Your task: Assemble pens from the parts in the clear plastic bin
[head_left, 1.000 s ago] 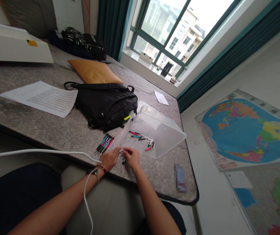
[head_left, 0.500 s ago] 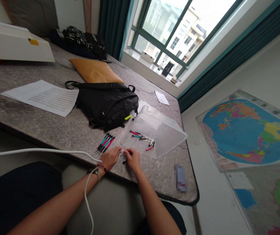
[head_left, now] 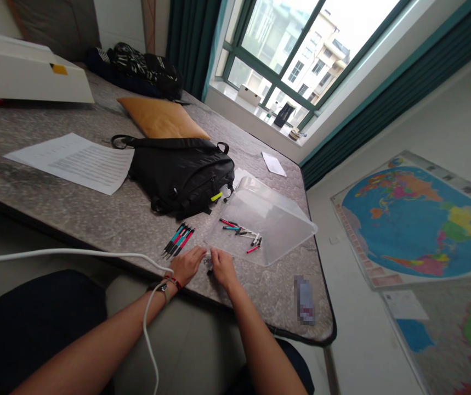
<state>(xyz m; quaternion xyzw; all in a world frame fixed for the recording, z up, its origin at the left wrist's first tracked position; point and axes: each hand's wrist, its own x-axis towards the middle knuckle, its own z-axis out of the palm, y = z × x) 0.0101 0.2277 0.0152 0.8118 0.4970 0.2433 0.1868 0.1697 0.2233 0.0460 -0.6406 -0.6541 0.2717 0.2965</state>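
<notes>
My left hand (head_left: 189,265) is closed, its fingertips pinching a small white pen part (head_left: 208,254). Tip to tip with it, my right hand (head_left: 222,267) is also closed on that part; most of the piece is hidden by the fingers. A small black piece (head_left: 209,272) lies on the mattress below my right fingers. Just beyond my left hand lies a row of several pens (head_left: 178,240) in teal, red and black. Past my right hand, loose pen parts (head_left: 241,231) in red, teal, white and black lie in a clear plastic bin (head_left: 278,219).
A black backpack (head_left: 183,173) lies beyond the pens on the grey mattress (head_left: 128,227), with a printed sheet (head_left: 81,164) and a brown envelope (head_left: 163,119) around it. A white cable (head_left: 74,253) runs across my left wrist. A blurred packet (head_left: 304,300) is near the right corner.
My right fingers have turned slightly and closed nearer to my left fingertips, covering more of the small white part. The view has shifted very slightly; the pens and bin stay put.
</notes>
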